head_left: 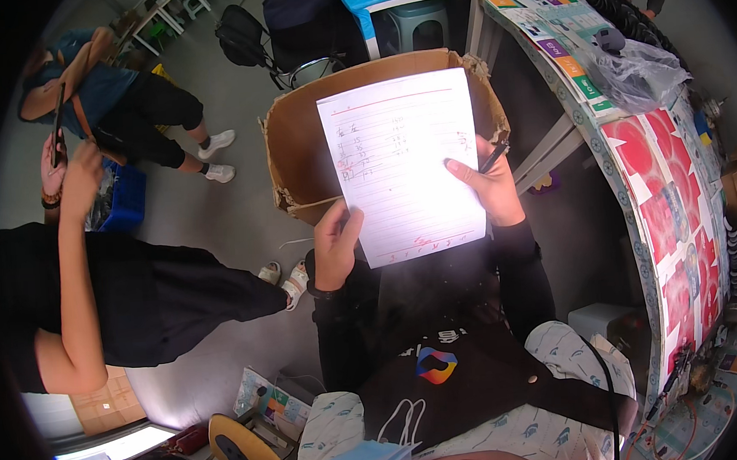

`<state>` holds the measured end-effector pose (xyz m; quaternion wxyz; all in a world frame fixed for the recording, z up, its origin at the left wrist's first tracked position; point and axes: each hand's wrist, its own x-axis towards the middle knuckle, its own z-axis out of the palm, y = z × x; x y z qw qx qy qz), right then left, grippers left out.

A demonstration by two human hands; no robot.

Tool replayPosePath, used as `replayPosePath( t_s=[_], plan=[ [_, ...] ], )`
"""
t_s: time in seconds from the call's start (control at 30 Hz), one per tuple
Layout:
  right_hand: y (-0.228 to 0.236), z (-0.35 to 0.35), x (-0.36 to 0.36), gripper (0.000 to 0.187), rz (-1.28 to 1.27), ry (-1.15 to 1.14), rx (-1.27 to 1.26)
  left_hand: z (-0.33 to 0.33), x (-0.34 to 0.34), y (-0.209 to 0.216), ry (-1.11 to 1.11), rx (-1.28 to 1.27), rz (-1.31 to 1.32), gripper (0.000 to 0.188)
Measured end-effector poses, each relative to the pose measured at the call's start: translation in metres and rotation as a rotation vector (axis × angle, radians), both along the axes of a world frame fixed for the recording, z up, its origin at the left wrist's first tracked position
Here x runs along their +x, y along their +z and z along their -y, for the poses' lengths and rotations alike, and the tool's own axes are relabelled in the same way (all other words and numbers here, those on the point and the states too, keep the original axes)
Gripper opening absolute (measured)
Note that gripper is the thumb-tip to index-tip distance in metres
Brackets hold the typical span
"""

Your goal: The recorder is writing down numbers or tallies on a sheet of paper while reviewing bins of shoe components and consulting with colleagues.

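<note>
A white lined sheet of paper [416, 185] with handwriting and red marks is held up in front of me, over a cardboard box. My left hand [335, 242] pinches its lower left edge between thumb and fingers. My right hand [492, 184] grips the right edge, thumb lying on the front of the sheet. A dark pen [496, 156] sticks out of the right hand as well, tucked among its fingers. Behind the sheet stands the brown cardboard box [296, 142], open at the top with worn edges; the paper hides most of its inside.
A long table [667, 212] covered with printed sheets runs along the right, a clear plastic bag [637, 70] on it. Two people stand at the left, one holding a phone [59, 143]. A blue crate [122, 199] is behind them. A wooden-backed chair [245, 452] stands at lower left.
</note>
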<state>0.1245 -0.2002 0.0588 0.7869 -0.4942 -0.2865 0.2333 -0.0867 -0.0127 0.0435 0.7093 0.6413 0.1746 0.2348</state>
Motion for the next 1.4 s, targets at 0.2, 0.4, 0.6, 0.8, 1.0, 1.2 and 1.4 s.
replayPosePath(
  t_s=[0.2, 0.4, 0.6, 0.8, 1.0, 1.2, 1.4],
  plan=[
    [-0.004, 0.006, 0.005, 0.034, 0.073, -0.075, -0.138, 0.000, 0.014, -0.015, -0.044, -0.062, -0.010, 0.033],
    [-0.003, -0.007, 0.021, 0.044, 0.368, -0.024, -0.240, -0.004, 0.031, -0.040, -0.070, -0.271, -0.059, 0.040],
    [0.089, -0.001, 0.087, 0.070, 1.092, -0.750, -0.766, -0.028, 0.057, -0.040, 0.122, -0.094, -0.041, 0.035],
    [0.069, -0.001, 0.062, 0.058, 1.056, 0.209, -0.575, -0.045, 0.072, -0.011, 0.209, 0.062, 0.065, 0.035],
    [0.099, 0.001, 0.066, 0.078, 0.771, -0.485, -0.462, -0.019, 0.076, -0.008, 0.137, 0.103, 0.037, 0.041],
    [0.122, 0.004, 0.043, 0.091, 0.806, -0.698, -0.418, -0.012, 0.063, -0.006, 0.033, 0.102, 0.018, 0.044],
    [0.103, 0.004, -0.001, 0.089, 1.432, -0.525, 0.117, -0.009, 0.061, -0.007, 0.043, 0.147, 0.015, 0.044]
  ],
)
